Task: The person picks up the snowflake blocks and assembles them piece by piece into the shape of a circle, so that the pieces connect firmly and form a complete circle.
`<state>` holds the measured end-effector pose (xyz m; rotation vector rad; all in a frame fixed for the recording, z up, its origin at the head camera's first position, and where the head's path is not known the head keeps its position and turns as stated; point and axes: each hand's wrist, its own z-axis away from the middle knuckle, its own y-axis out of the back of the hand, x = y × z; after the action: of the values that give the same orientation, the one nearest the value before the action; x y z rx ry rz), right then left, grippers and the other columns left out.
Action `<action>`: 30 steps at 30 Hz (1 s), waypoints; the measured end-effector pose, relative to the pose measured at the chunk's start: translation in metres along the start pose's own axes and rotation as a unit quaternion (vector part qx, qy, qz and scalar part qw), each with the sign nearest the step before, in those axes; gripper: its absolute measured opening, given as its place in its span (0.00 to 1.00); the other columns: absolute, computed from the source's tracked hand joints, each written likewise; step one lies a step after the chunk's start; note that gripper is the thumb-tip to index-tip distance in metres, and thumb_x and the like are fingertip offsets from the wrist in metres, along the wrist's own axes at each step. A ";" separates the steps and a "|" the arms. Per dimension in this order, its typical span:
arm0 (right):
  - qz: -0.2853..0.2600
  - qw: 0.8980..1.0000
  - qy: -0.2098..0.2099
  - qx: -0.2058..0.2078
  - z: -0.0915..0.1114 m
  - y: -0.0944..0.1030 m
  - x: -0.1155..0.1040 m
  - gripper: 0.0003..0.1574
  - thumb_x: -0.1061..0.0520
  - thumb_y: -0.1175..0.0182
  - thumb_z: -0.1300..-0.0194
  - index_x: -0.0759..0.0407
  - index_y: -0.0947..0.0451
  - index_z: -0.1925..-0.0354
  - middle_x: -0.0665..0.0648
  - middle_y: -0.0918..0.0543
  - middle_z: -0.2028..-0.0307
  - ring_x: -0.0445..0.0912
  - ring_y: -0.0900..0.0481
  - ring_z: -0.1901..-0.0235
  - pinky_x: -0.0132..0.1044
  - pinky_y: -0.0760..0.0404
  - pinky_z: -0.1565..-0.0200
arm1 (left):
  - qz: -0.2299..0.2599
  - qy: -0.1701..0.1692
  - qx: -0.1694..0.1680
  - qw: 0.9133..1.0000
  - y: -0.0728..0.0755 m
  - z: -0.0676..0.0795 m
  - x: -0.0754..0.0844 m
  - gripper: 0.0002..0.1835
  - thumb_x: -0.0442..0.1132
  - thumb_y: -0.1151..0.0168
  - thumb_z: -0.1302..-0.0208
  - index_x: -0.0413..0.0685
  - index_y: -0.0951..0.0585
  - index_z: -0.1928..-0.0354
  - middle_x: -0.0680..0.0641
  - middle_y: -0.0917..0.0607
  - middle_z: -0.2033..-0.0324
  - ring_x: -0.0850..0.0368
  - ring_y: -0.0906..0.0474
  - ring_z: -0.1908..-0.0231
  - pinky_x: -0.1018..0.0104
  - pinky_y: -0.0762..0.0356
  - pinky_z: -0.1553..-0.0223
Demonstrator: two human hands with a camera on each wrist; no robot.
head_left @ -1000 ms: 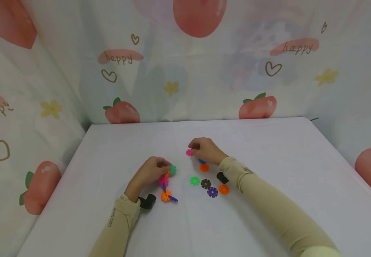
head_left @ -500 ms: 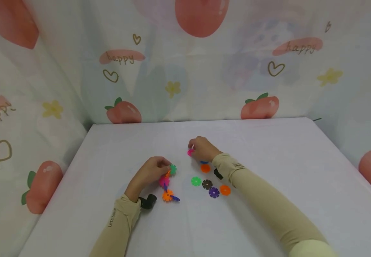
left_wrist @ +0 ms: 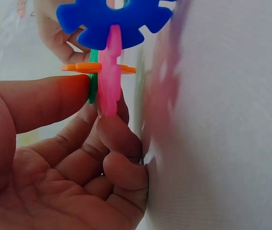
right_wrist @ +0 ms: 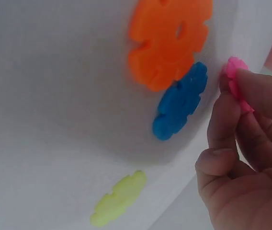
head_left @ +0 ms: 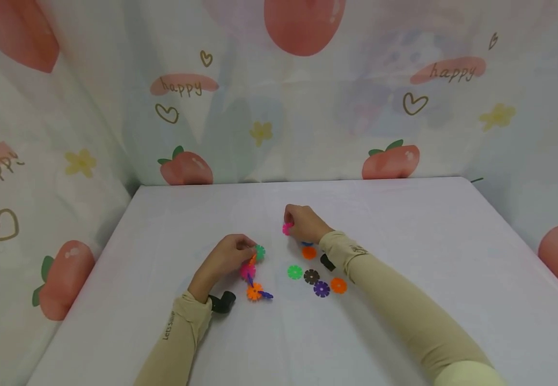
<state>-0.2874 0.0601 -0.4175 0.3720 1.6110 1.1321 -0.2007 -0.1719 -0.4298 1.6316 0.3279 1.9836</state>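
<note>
My left hand (head_left: 226,254) pinches the upper end of a chain of slotted plastic snowflake discs. A green disc (head_left: 261,252) stands at its fingertips, joined to an orange one. Below hang a pink disc (head_left: 247,272), a blue link, an orange disc (head_left: 254,291) and a blue-purple disc (head_left: 266,295). In the left wrist view, a blue disc (left_wrist: 90,26) is slotted at right angles onto the pink one. Between thumb and fingers, my right hand (head_left: 306,223) holds a single pink disc (right_wrist: 236,67), apart from the chain, beyond it and to its right.
Near the right hand lie an orange disc (head_left: 309,252), a partly covered blue disc (right_wrist: 180,101) and a yellow disc (right_wrist: 119,199). Closer in are green (head_left: 295,272), dark brown (head_left: 311,276), purple (head_left: 321,289) and orange discs (head_left: 338,285) on the white table (head_left: 404,225).
The chain's lower end has swung slightly right and up in the left hand's grip. My right wrist and sleeve have shifted a little left, with the pink disc still held.
</note>
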 end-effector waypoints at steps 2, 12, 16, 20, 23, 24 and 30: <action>-0.011 1.000 0.000 0.011 0.001 0.000 0.001 0.09 0.72 0.33 0.36 0.64 0.22 0.60 0.58 0.17 0.66 0.51 0.23 0.66 0.41 0.20 0.59 | 0.003 -0.001 0.003 1.000 0.000 0.000 0.000 0.11 0.39 0.36 0.24 0.41 0.14 0.48 0.46 0.16 0.60 0.51 0.23 0.58 0.58 0.22 0.54; -0.073 0.997 -0.011 0.018 0.009 0.000 0.001 0.09 0.66 0.28 0.34 0.60 0.20 0.61 0.57 0.15 0.64 0.50 0.21 0.64 0.42 0.20 0.55 | 0.008 -0.004 0.009 1.000 -0.001 0.001 0.000 0.11 0.38 0.36 0.23 0.39 0.13 0.48 0.47 0.14 0.60 0.51 0.21 0.58 0.57 0.20 0.52; -0.107 0.994 -0.014 0.011 0.013 -0.001 -0.001 0.08 0.66 0.29 0.33 0.58 0.18 0.59 0.56 0.13 0.62 0.51 0.20 0.60 0.42 0.20 0.53 | 0.006 -0.003 0.008 1.000 0.000 0.001 0.001 0.11 0.38 0.36 0.23 0.38 0.13 0.48 0.46 0.14 0.60 0.51 0.21 0.58 0.57 0.20 0.51; -0.136 0.991 0.000 -0.004 0.018 -0.004 -0.005 0.07 0.66 0.29 0.32 0.58 0.14 0.57 0.54 0.11 0.61 0.50 0.17 0.58 0.44 0.19 0.49 | 0.002 0.002 0.008 1.000 0.000 0.000 0.001 0.11 0.39 0.36 0.23 0.39 0.13 0.48 0.46 0.14 0.59 0.51 0.21 0.57 0.56 0.20 0.50; -0.146 0.989 0.014 -0.016 0.020 -0.007 -0.008 0.06 0.66 0.30 0.31 0.57 0.12 0.57 0.52 0.11 0.60 0.48 0.16 0.56 0.46 0.19 0.45 | 0.002 0.001 0.008 1.000 -0.001 0.000 0.001 0.11 0.39 0.36 0.23 0.39 0.13 0.48 0.47 0.14 0.59 0.51 0.21 0.57 0.56 0.20 0.50; -0.147 0.989 0.021 -0.019 0.021 -0.008 -0.009 0.06 0.66 0.30 0.31 0.57 0.12 0.58 0.52 0.10 0.60 0.47 0.15 0.56 0.46 0.19 0.44 | 0.002 -0.001 0.008 1.000 -0.001 0.000 0.000 0.11 0.39 0.36 0.23 0.39 0.13 0.48 0.47 0.14 0.59 0.51 0.21 0.57 0.56 0.20 0.50; -0.157 0.986 0.042 -0.031 0.026 -0.014 -0.016 0.06 0.67 0.30 0.30 0.57 0.12 0.59 0.51 0.09 0.61 0.45 0.14 0.57 0.48 0.20 0.42 | 0.001 -0.008 0.009 1.000 -0.001 -0.001 0.000 0.11 0.39 0.36 0.23 0.38 0.13 0.49 0.47 0.13 0.60 0.51 0.21 0.58 0.57 0.20 0.51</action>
<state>-0.2544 0.0538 -0.4186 0.0259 1.6357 0.9631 -0.2013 -0.1714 -0.4308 1.6582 0.3403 1.9740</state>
